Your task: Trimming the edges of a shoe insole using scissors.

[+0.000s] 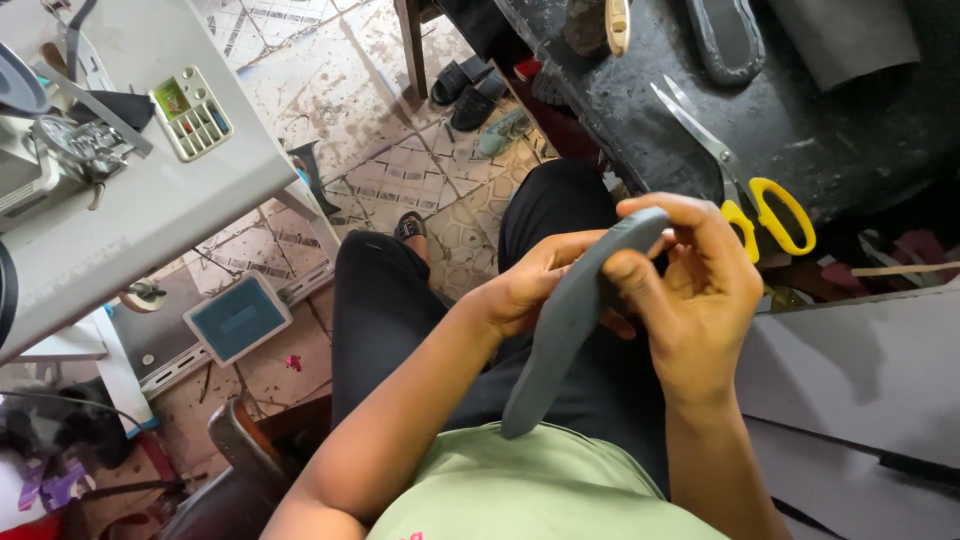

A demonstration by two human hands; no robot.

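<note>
2 hands (690, 300) grip curved grey sole (570, 320).

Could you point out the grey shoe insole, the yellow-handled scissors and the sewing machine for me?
Grey shoe insole (560, 330): head view, middle of its flat side.
Yellow-handled scissors (716, 148): head view, on the blades near the pivot.
Sewing machine (80, 145): head view, metal needle mechanism.

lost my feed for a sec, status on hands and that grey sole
Left hand and right hand both gripping grey sole over lap. Scissors apart on dark bench. Nothing obstructing.
</note>
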